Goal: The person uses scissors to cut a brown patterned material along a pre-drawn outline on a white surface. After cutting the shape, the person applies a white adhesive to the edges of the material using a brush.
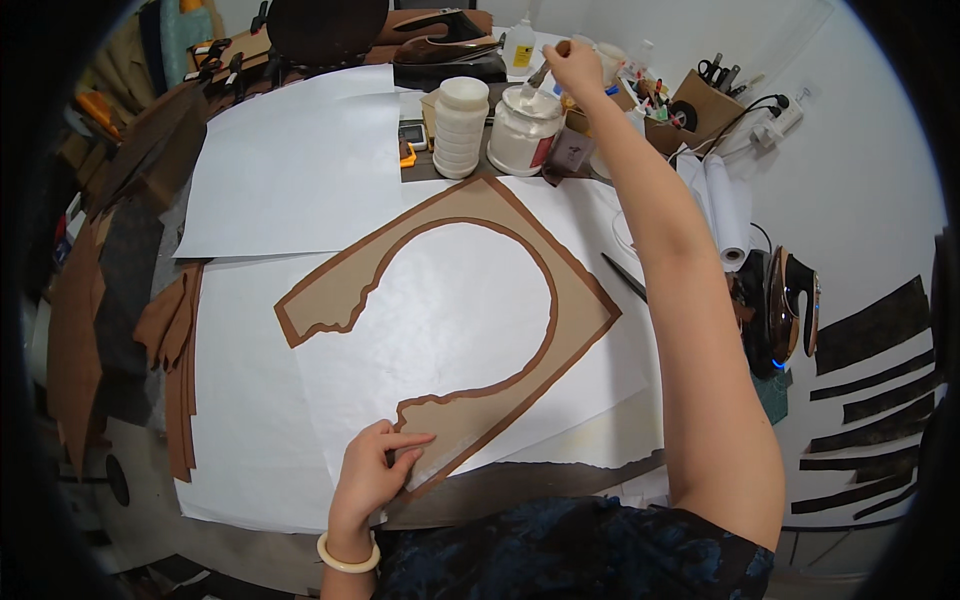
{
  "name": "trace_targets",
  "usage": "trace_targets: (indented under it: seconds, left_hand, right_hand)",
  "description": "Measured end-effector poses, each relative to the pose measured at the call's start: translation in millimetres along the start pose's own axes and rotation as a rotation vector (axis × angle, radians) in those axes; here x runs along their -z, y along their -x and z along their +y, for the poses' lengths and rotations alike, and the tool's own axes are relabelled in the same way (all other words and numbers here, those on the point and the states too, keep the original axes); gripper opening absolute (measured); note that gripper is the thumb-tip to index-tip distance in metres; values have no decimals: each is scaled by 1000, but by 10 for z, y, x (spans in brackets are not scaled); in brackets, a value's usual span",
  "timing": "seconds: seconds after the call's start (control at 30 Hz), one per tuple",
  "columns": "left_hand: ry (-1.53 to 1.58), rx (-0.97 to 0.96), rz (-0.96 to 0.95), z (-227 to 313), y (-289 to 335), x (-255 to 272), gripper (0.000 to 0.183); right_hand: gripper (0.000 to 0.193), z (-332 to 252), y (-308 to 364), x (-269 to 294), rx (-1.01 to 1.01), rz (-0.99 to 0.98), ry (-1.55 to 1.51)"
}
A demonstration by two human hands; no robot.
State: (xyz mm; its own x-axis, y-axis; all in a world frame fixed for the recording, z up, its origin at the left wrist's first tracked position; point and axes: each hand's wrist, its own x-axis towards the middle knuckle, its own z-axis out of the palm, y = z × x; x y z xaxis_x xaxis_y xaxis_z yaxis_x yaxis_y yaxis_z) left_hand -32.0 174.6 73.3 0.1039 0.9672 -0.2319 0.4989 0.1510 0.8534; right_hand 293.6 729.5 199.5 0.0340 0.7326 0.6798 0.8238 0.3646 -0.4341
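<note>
My right hand [575, 72] is raised at the far side of the table, closed around a brush [539, 77]. The brush tilts down at the mouth of a wide white jar [524, 135], its tip smeared white. Near me, my left hand [372, 468] rests on the lower end of a curved panel [480, 410], index finger stretched out and thumb apart from it. This panel is beige with brown leather-like edges, and a large round cutout opens to the left. A wet-looking whitish patch lies on it beside my left fingers.
White paper sheets [250, 400] cover the table. A ribbed white bottle [461, 130] stands left of the jar. An iron [790, 310] stands at the right, a dark pointed tool [624, 277] under my right forearm. Brown strips [180, 370] lie along the left edge.
</note>
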Motion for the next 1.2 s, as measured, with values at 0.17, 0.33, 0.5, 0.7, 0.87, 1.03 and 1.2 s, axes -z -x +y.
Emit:
trace_targets:
  seconds: [0.17, 0.33, 0.5, 0.7, 0.87, 1.03, 1.2]
  left_hand:
    - [12, 20, -5, 17, 0, 7, 30]
    - [-1, -9, 0, -45, -13, -10, 31]
    - [31, 25, -8, 33, 23, 16, 33]
    - [22, 14, -9, 24, 4, 5, 32]
    - [-12, -80, 14, -23, -26, -16, 30]
    - [-16, -104, 25, -222, 1, -34, 30]
    - [9, -46, -26, -145, -31, -26, 30]
  right_hand:
    - [48, 4, 71, 188, 18, -1, 37]
    - [44, -41, 293, 399, 48, -80, -4]
    - [41, -124, 541, 690, 74, -142, -6]
    - [34, -84, 638, 815, 121, -1, -223]
    - [33, -84, 855, 932, 102, 0, -86]
    - [23, -450, 1645, 1337, 141, 21, -544]
    - [12, -1233, 3531, 2060, 141, -166, -492]
